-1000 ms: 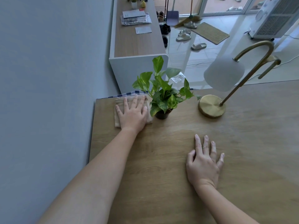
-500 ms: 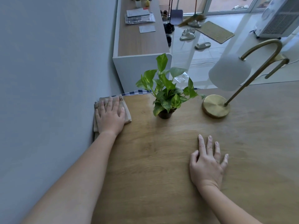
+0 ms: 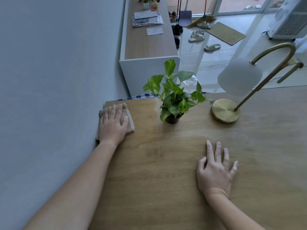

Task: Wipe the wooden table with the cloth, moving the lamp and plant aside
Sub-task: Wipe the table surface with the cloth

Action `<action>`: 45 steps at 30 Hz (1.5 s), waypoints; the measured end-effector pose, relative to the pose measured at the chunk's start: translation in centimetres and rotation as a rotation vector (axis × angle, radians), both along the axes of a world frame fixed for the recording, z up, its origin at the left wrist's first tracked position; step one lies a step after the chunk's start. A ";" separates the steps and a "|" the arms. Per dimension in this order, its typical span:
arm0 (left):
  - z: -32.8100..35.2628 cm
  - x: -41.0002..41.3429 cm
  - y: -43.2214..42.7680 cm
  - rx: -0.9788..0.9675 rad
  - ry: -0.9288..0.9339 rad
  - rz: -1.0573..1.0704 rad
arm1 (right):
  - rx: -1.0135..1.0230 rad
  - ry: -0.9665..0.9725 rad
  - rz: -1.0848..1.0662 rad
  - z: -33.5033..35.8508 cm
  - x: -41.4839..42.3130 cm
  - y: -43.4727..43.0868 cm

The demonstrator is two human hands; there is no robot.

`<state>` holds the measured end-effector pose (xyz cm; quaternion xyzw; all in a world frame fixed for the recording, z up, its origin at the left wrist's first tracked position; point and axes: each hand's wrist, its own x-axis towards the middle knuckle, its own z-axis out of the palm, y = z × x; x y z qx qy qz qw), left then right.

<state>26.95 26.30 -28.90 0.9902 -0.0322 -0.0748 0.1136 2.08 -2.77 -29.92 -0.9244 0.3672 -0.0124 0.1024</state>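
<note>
A folded beige cloth lies at the far left corner of the wooden table, against the grey wall. My left hand presses flat on the cloth with straight fingers. To its right stands a small potted plant in a dark pot. Further right is a brass lamp with a round base, a curved arm and a white shade. My right hand rests flat on the bare tabletop, in front of the plant and lamp, with its fingers spread.
The grey wall runs along the table's left edge. Beyond the far edge stand a low white cabinet with papers on top and a checked fabric strip. Sandals and a mat lie on the tiled floor.
My left hand has slid the cloth left, from beside the plant to the corner by the wall, then slightly nearer. My right hand, the plant and the lamp have stayed put.
</note>
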 end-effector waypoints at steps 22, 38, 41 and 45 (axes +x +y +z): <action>-1.2 -6.9 -1.7 0.035 0.010 -0.014 | 0.018 0.004 0.007 -0.2 0.0 -0.4; -1.4 -28.6 5.7 0.046 -0.045 -0.087 | 0.090 0.067 0.056 1.1 -0.7 0.0; -1.4 -32.1 6.8 0.050 -0.056 -0.081 | 0.092 0.079 0.068 1.3 -0.9 0.0; -1.5 -35.6 4.7 0.055 0.001 -0.029 | 0.102 0.085 0.082 1.2 -1.1 -0.1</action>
